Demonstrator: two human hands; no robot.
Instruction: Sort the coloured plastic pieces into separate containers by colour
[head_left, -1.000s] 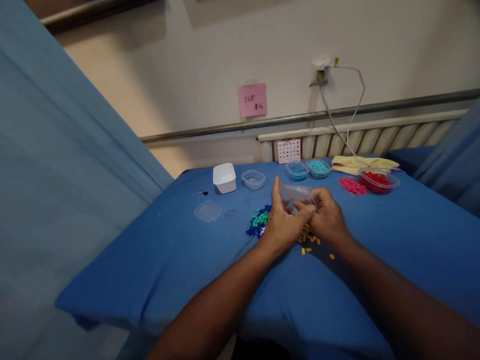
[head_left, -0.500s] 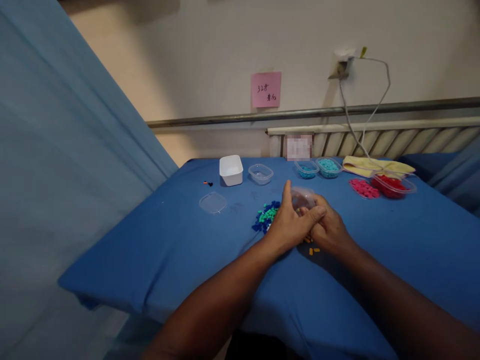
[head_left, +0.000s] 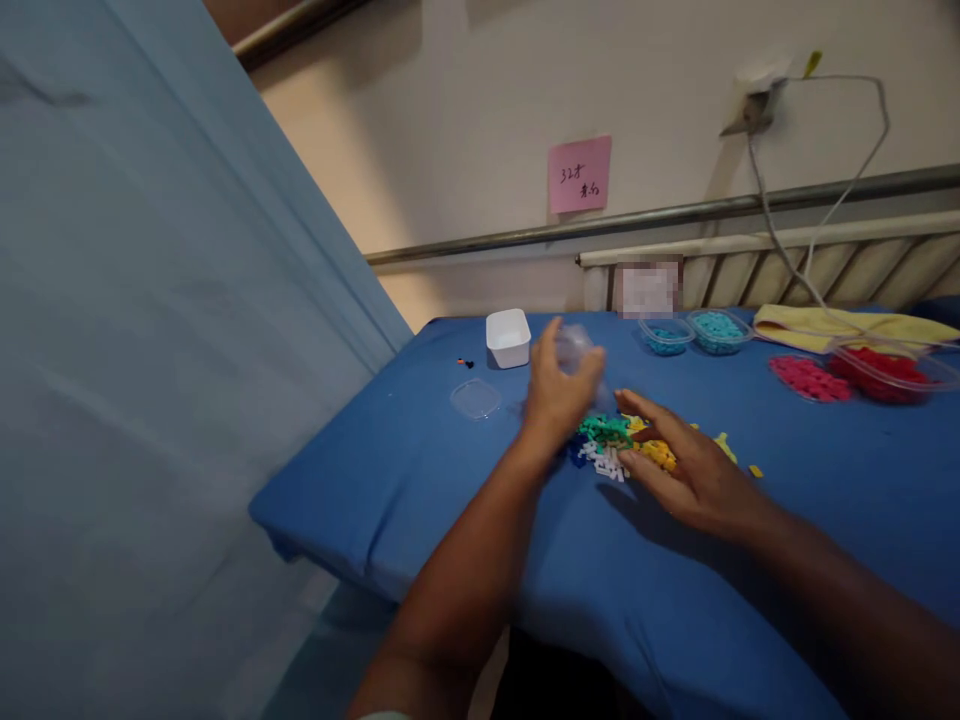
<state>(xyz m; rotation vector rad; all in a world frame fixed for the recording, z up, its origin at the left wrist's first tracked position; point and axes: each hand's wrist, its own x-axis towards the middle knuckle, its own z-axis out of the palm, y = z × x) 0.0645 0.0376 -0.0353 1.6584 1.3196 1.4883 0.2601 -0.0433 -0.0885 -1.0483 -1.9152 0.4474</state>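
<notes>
My left hand [head_left: 559, 385] is closed round a clear plastic container [head_left: 576, 345], which is smeared by motion above the blue cloth. Just to the right, my right hand [head_left: 686, 460] hovers with thumb and fingers apart, holding nothing. Under and beside it lies a heap of small plastic pieces: green pieces [head_left: 606, 431], white pieces [head_left: 606, 463] and yellow-orange pieces [head_left: 660, 455], with some dark blue ones at the left. Part of the heap is hidden by my right hand. A few yellow pieces [head_left: 724, 446] lie loose to the right.
A white tub [head_left: 508, 340] and a flat clear lid [head_left: 475, 399] stand left. At the back right are tubs of blue pieces [head_left: 666, 340] and turquoise pieces [head_left: 718, 331], pink pieces [head_left: 810, 378], a tub of red pieces [head_left: 889, 375] and a yellow cloth [head_left: 840, 325].
My hands have come apart. My left hand has carried the clear container back and left relative to the heap; my right hand has let go and opened. The view has swung left.
</notes>
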